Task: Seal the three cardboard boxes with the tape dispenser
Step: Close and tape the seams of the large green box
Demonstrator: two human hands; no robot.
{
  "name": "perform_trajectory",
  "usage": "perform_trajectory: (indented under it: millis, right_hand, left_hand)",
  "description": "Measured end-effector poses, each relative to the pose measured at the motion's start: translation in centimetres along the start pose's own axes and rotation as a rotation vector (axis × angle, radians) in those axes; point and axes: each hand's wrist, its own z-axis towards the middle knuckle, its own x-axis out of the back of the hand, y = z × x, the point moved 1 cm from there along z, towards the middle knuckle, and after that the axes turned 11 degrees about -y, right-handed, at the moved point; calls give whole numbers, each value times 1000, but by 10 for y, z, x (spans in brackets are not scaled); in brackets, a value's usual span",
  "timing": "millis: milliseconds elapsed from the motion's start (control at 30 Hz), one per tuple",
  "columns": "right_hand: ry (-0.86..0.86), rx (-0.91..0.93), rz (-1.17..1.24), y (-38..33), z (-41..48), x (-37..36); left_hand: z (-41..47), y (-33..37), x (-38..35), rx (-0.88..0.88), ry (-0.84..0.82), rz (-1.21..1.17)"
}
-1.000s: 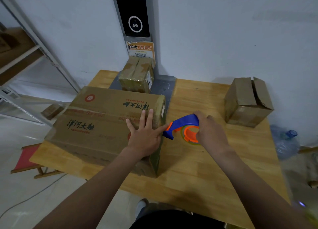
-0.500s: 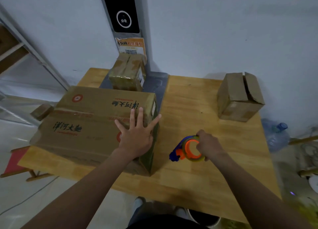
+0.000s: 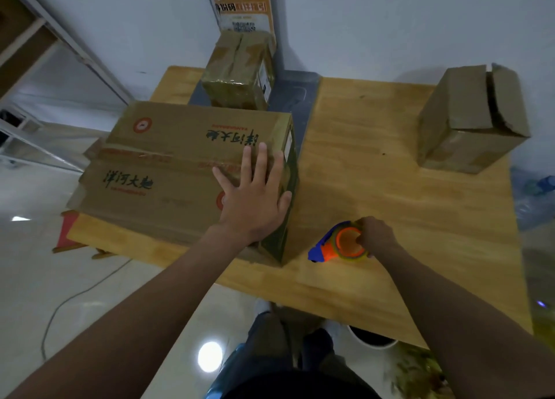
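Tape dispenser (image 3: 336, 244) has left the large box's (image 3: 168, 158) right end and is now near the surface's (image 3: 390, 188) front edge, right grip (image 3: 377, 238) curled round it. Left grip (image 3: 255, 200) lies flat on the box top. Seam likely finished; far-right box (image 3: 471, 119) still gapes.

tape dispenser (image 3: 333, 245): its 3 o'clock side is covered by the right hand (image 3: 377, 237); the blue end is too smeared to show a blade.
large box (image 3: 180, 164): the seam near its 3 o'clock end lies under the left hand (image 3: 255, 200); the white end label is too small to read.
poster (image 3: 243, 11), 12 o'clock: top cut off, print unreadable.
bottle (image 3: 537, 188), 3 o'clock: blurred, cut by the edge.
bucket (image 3: 372, 340), 5 o'clock: mostly hidden beneath the table (image 3: 390, 278).
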Motion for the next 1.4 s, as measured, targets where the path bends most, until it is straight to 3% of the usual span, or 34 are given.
perform_trajectory:
  millis: [233,433,533,767,933,1033,1267,1400]
  right_hand:
    - [45,58,-165,-26,-29,22]
    - [131,212,-83,-87,-82,51]
    - [266,292,-30,-118,-107,62]
    - [485,353,-23,-213,-149,75]
    - [399,552,-192,-299,-161,44]
    - [229,645,-110,-338,-152,18]
    - [294,438,-210,-330,-137,-8]
    - [352,264,-165,-322,-141,-14]
  left_hand:
    - [-3,-15,18,-70,-91,-188]
    - [-11,-48,23,-191,-108,-335]
    - [-19,-80,21,-233,-81,-393]
    - [-22,-181,24,-113,-131,-393]
    - [-20,-226,22,-171,-150,-336]
    - [-18,-233,17,-221,-140,-302]
    - [-15,-248,0,-273,-85,-307]
    - [-16,-266,-10,-169,1,-262]
